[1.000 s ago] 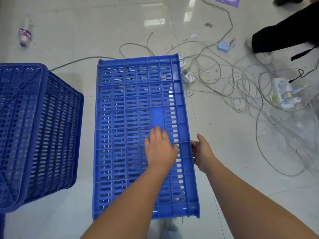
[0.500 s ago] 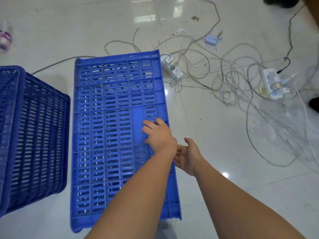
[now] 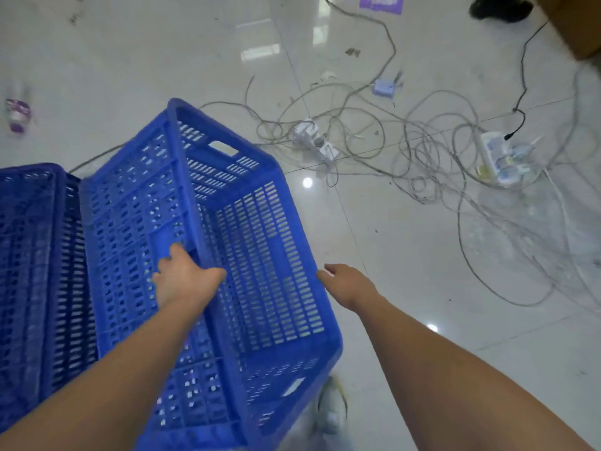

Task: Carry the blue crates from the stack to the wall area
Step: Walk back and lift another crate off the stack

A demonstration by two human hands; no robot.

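Observation:
A blue slatted crate (image 3: 260, 255) is tipped up on the white floor, its bottom turned to the left and a long side wall facing me. My left hand (image 3: 185, 278) grips the edge where bottom and side wall meet, fingers on the bottom and thumb on the wall. At the crate's lower rim on the right, my right hand (image 3: 344, 283) holds on with its fingertips hidden behind the rim. Close on the left stands another blue crate (image 3: 29, 255) upside down, almost touching the tipped one.
A tangle of grey cables (image 3: 422, 151) with power strips (image 3: 315, 141) covers the floor right of the crates. A bottle (image 3: 18, 113) lies far left. A person's dark shoe (image 3: 500, 8) and a cardboard box (image 3: 579, 24) are top right. My shoe (image 3: 331, 408) is below the crate.
The crate lay flat, bottom up, with my left hand on its bottom. It has tipped up to the left, showing its side wall, and my right hand has moved out to the rim.

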